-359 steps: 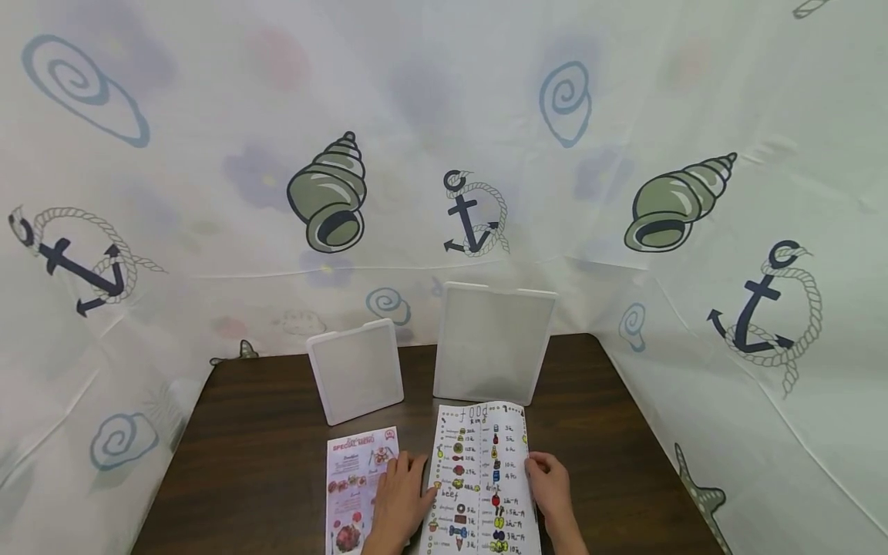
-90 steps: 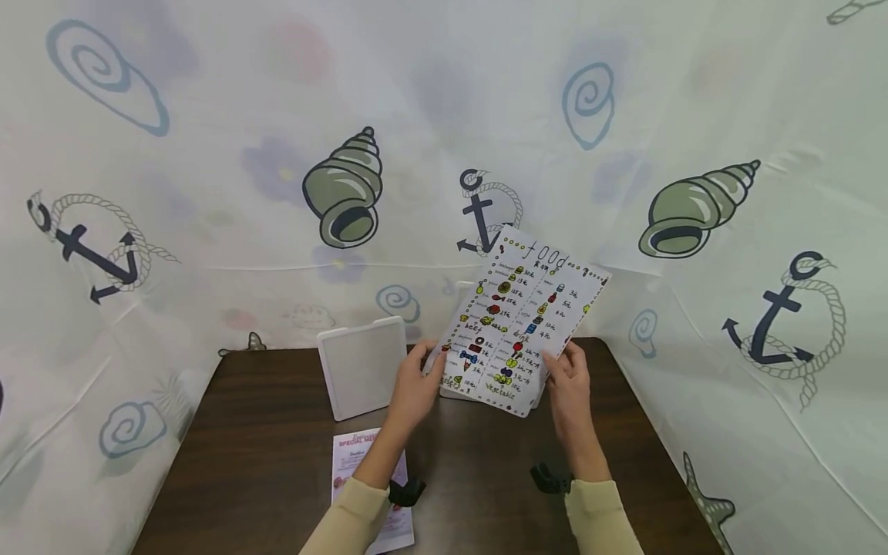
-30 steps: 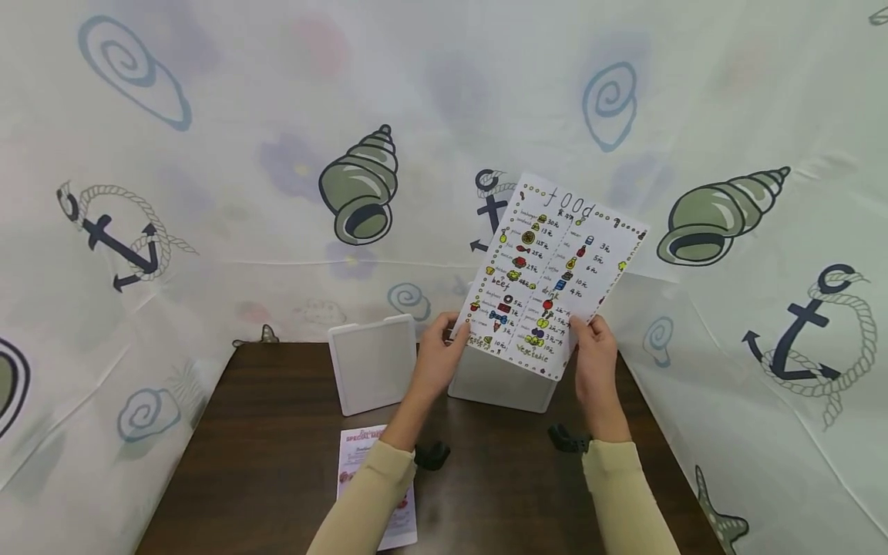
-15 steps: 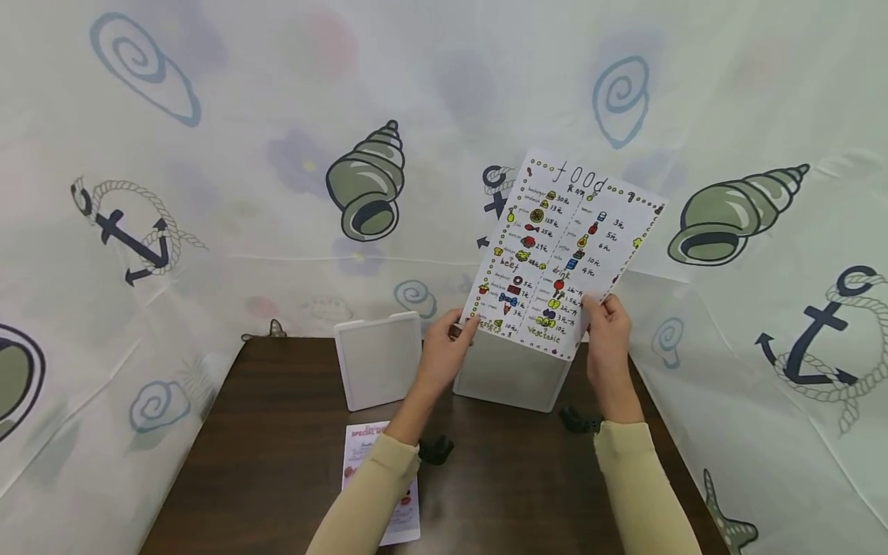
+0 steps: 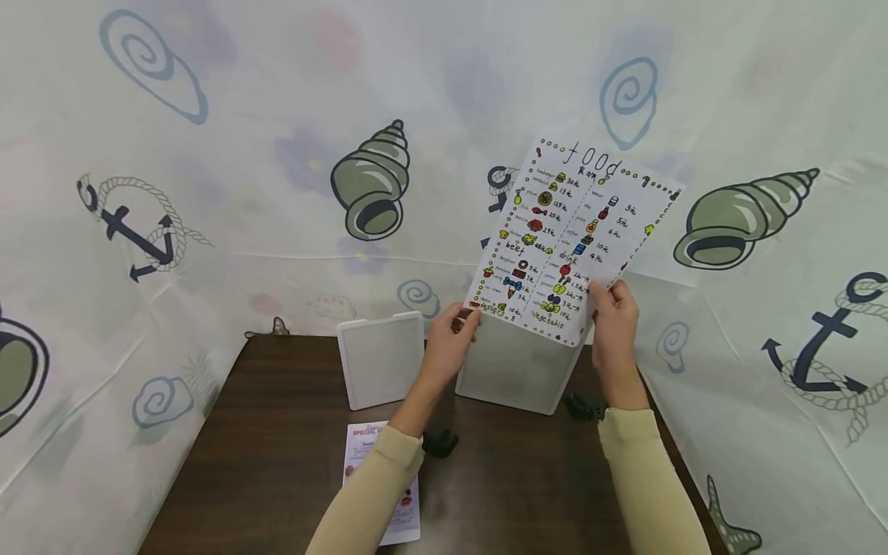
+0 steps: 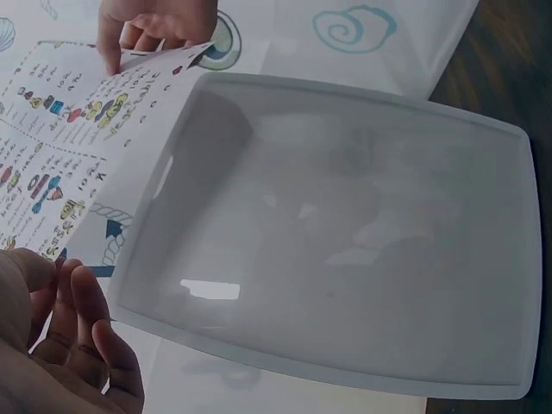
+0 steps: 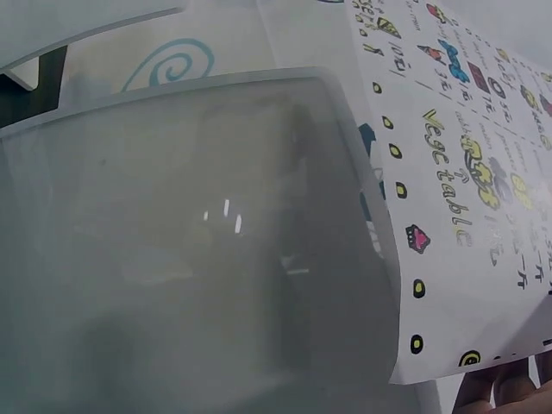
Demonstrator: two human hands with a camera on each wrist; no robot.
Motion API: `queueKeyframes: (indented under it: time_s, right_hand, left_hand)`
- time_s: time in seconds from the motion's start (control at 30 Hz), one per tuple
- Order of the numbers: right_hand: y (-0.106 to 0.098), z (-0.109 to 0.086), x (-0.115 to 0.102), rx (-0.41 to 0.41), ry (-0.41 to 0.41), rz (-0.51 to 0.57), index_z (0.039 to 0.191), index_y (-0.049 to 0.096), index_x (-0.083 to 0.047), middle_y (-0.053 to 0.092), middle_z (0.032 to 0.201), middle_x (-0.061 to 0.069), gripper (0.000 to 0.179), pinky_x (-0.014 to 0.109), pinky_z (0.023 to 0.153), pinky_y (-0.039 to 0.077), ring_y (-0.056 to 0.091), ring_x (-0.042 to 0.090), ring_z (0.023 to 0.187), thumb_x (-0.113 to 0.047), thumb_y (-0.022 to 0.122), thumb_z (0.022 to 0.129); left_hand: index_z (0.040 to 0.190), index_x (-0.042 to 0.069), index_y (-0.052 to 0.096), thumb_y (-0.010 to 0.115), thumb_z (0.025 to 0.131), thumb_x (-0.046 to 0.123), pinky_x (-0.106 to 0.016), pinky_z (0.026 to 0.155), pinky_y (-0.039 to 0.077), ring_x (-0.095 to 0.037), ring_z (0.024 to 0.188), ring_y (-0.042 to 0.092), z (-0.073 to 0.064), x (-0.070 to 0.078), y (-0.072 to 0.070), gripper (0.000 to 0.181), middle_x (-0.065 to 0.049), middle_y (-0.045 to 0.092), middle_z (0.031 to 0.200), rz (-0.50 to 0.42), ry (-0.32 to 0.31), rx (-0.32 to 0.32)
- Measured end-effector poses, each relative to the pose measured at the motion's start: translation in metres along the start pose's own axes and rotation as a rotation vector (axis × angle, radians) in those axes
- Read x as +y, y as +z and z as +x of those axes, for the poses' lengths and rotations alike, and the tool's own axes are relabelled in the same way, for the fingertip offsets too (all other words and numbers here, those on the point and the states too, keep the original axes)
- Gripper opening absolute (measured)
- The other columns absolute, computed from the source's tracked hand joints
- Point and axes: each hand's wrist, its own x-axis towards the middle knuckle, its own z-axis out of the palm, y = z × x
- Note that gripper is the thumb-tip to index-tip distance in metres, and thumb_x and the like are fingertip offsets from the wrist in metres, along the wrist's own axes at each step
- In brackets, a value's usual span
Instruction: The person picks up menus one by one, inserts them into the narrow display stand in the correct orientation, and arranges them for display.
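Note:
A white sheet (image 5: 569,239) with a hand-drawn "food" menu is held up, tilted, in front of the patterned cloth. My left hand (image 5: 447,339) pinches its lower left corner between thumb and fingers. Lower on the sheet's right edge, my right hand (image 5: 613,324) grips it, thumb on the printed face. Behind the sheet's bottom edge stands a large clear panel with a pale frame (image 5: 516,370), its upper part hidden. The left wrist view shows the framed panel (image 6: 345,233) beside the sheet; in the right wrist view the sheet's bottom edge overlaps the panel's upper edge.
A smaller white-framed panel (image 5: 381,362) stands to the left. In front of it lies a printed "special menu" sheet (image 5: 361,447) on the dark wooden table (image 5: 264,455), partly covered by the left sleeve (image 5: 368,493). Cloth with shells and anchors (image 5: 277,77) surrounds the table.
Twelve seconds ago the food menu lay on the table under both hands. It is now lifted in both hands and, over the last second, has risen further, above the large panel.

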Motion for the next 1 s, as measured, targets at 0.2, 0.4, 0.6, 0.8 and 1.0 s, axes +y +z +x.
queueKeyframes:
  time_s: [0.2, 0.4, 0.6, 0.8, 1.0]
  right_hand:
    - [0.007, 0.006, -0.009, -0.013, -0.011, -0.018, 0.148, 0.061, -0.017, 0.064, 0.148, 0.002, 0.038, 0.03, 0.1, 0.05, 0.061, 0.017, 0.129, -0.026, 0.061, 0.111]
    - [0.012, 0.012, -0.017, -0.014, -0.022, 0.015, 0.147, 0.062, -0.017, 0.066, 0.146, 0.001, 0.037, 0.03, 0.097, 0.049, 0.063, 0.018, 0.125, -0.025, 0.062, 0.111]
    - [0.016, 0.016, -0.024, -0.016, -0.048, 0.042, 0.145, 0.063, -0.014, 0.067, 0.145, 0.002, 0.036, 0.031, 0.099, 0.051, 0.067, 0.018, 0.122, -0.022, 0.064, 0.11]
    - [0.017, 0.017, -0.028, -0.023, -0.079, 0.029, 0.143, 0.064, -0.016, 0.069, 0.142, 0.003, 0.036, 0.033, 0.098, 0.052, 0.068, 0.02, 0.122, -0.026, 0.067, 0.109]
    - [0.017, 0.021, -0.03, -0.014, -0.08, 0.02, 0.142, 0.065, -0.017, 0.071, 0.142, 0.003, 0.037, 0.034, 0.103, 0.053, 0.068, 0.02, 0.124, -0.026, 0.069, 0.107]
  left_hand:
    - [0.113, 0.009, 0.072, 0.066, 0.109, 0.032, -0.026, 0.066, 0.047, -0.016, 0.078, 0.066, 0.01, 0.01, 0.0, 0.024, -0.006, 0.071, 0.102, -0.007, 0.004, 0.028]
    - [0.111, 0.008, 0.072, 0.066, 0.109, 0.031, -0.024, 0.065, 0.047, -0.014, 0.076, 0.063, 0.021, 0.018, 0.001, 0.024, -0.005, 0.07, 0.097, -0.03, 0.026, 0.055]
    - [0.111, 0.003, 0.073, 0.068, 0.108, 0.025, -0.023, 0.064, 0.045, -0.024, 0.077, 0.065, 0.024, 0.025, 0.001, 0.023, -0.009, 0.071, 0.096, -0.079, 0.06, 0.071]
    - [0.117, 0.001, 0.072, 0.066, 0.109, 0.024, -0.021, 0.074, 0.052, -0.026, 0.091, 0.071, 0.026, 0.03, 0.004, 0.025, -0.019, 0.075, 0.107, -0.111, 0.07, 0.06]
    - [0.117, 0.006, 0.072, 0.063, 0.111, 0.023, -0.025, 0.084, 0.056, -0.025, 0.105, 0.074, 0.034, 0.038, 0.006, 0.021, -0.012, 0.08, 0.111, -0.112, 0.076, 0.081]
